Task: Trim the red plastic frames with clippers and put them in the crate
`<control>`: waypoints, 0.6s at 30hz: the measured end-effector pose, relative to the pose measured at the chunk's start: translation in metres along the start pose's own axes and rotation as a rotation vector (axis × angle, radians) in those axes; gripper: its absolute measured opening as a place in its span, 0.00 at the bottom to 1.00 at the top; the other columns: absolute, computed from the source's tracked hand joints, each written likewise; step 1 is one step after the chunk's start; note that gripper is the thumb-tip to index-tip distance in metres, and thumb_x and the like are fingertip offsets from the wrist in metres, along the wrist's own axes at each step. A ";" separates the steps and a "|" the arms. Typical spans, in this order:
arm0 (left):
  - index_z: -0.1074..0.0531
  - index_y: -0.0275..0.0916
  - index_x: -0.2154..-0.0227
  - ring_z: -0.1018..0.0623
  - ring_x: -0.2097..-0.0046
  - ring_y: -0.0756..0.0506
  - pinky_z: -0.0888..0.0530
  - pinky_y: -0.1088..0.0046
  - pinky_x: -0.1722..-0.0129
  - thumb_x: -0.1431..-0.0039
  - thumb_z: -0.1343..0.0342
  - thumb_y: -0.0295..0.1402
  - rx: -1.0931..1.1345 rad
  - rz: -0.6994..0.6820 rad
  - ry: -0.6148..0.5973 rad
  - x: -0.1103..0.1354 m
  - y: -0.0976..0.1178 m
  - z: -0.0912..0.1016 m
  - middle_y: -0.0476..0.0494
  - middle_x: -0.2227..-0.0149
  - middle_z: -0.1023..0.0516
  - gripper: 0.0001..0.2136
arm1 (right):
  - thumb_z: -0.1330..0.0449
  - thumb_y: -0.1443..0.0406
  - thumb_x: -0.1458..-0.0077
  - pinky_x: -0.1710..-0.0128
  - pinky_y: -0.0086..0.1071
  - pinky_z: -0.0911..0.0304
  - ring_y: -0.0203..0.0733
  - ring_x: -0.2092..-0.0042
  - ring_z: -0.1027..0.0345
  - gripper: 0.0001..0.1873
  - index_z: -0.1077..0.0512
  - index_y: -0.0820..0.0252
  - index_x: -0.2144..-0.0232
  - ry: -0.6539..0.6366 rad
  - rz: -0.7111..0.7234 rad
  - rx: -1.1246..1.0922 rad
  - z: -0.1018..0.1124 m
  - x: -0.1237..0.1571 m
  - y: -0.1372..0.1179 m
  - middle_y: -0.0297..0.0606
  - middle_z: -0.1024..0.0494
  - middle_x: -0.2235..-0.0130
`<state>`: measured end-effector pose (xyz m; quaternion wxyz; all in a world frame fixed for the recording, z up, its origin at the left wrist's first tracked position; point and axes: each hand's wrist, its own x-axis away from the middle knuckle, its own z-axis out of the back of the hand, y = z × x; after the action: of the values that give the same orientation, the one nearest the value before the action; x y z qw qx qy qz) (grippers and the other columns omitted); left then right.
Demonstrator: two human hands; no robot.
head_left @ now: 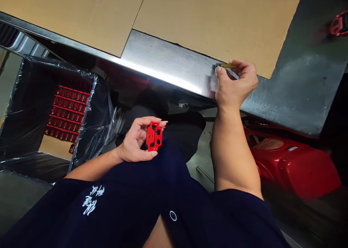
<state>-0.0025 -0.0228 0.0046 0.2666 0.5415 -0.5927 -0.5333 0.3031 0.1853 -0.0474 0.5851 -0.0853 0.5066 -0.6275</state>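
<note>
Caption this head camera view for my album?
A left hand holds a red plastic part; a right hand pinches a yellow item.

Left hand (pixel 133 141) curled near chest; right hand (pixel 235 85) pinching, arm extended

On my feed, the only lettering I can pick out is a block of white brush-style characters (pixel 91 201) printed on the dark navy shirt (pixel 127 201), with a small white ring mark (pixel 173 215) farther along it. The strokes are too stylized for me to read, and any marks on the red plastic part (pixel 154 136) are too small to tell.
</note>
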 end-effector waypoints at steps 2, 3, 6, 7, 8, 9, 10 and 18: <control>0.39 0.48 0.40 0.26 0.35 0.36 0.24 0.54 0.39 0.49 0.29 0.28 -0.003 -0.023 0.007 -0.001 -0.001 -0.001 0.36 0.38 0.32 0.36 | 0.27 0.58 0.49 0.56 0.41 0.30 0.46 0.58 0.25 0.20 0.26 0.64 0.59 -0.042 -0.083 0.136 -0.007 -0.009 0.009 0.47 0.20 0.60; 0.39 0.48 0.40 0.26 0.35 0.36 0.24 0.54 0.39 0.50 0.29 0.28 -0.011 -0.033 0.008 -0.002 -0.001 -0.001 0.36 0.38 0.32 0.36 | 0.27 0.59 0.49 0.55 0.43 0.31 0.46 0.58 0.26 0.20 0.26 0.64 0.59 -0.054 -0.098 0.177 -0.008 -0.010 0.011 0.47 0.21 0.60; 0.40 0.49 0.40 0.25 0.36 0.36 0.24 0.52 0.39 0.50 0.28 0.28 -0.039 -0.042 0.002 -0.004 -0.003 0.000 0.37 0.39 0.32 0.37 | 0.26 0.64 0.50 0.49 0.48 0.34 0.48 0.55 0.29 0.20 0.27 0.63 0.57 -0.026 -0.058 0.206 -0.009 -0.006 0.012 0.48 0.21 0.57; 0.40 0.49 0.40 0.25 0.36 0.36 0.24 0.52 0.39 0.51 0.28 0.28 -0.043 -0.041 -0.003 -0.005 -0.004 0.000 0.36 0.39 0.33 0.38 | 0.26 0.64 0.50 0.49 0.49 0.35 0.48 0.54 0.30 0.20 0.27 0.63 0.57 0.001 -0.048 0.208 -0.008 -0.004 0.012 0.48 0.21 0.56; 0.40 0.49 0.40 0.25 0.36 0.36 0.24 0.52 0.39 0.51 0.27 0.28 -0.046 -0.042 -0.008 -0.006 -0.005 0.000 0.36 0.39 0.33 0.38 | 0.26 0.65 0.50 0.49 0.48 0.36 0.49 0.54 0.30 0.19 0.27 0.62 0.58 0.033 -0.044 0.213 -0.008 -0.002 0.012 0.48 0.21 0.56; 0.40 0.49 0.40 0.25 0.36 0.37 0.24 0.52 0.39 0.51 0.27 0.28 -0.047 -0.041 -0.014 -0.007 -0.006 0.000 0.36 0.39 0.32 0.38 | 0.28 0.64 0.49 0.49 0.47 0.36 0.48 0.54 0.30 0.18 0.27 0.62 0.58 0.068 -0.039 0.218 -0.008 0.000 0.012 0.48 0.22 0.56; 0.40 0.49 0.40 0.25 0.37 0.37 0.24 0.52 0.39 0.51 0.27 0.29 -0.048 -0.042 -0.017 -0.008 -0.007 0.000 0.36 0.39 0.32 0.38 | 0.29 0.64 0.47 0.50 0.46 0.36 0.48 0.54 0.30 0.16 0.27 0.62 0.58 0.104 -0.027 0.222 -0.007 0.001 0.011 0.47 0.22 0.56; 0.39 0.47 0.36 0.24 0.38 0.40 0.22 0.60 0.40 0.52 0.27 0.29 -0.057 -0.021 -0.014 -0.010 -0.009 -0.002 0.36 0.41 0.29 0.41 | 0.32 0.72 0.48 0.53 0.43 0.37 0.48 0.56 0.30 0.08 0.24 0.63 0.63 0.234 -0.059 0.166 -0.003 0.002 -0.003 0.46 0.20 0.59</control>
<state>0.0054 -0.0125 -0.0009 0.2721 0.5362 -0.5735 -0.5564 0.2989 0.1846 -0.0474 0.5086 0.0221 0.5150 -0.6897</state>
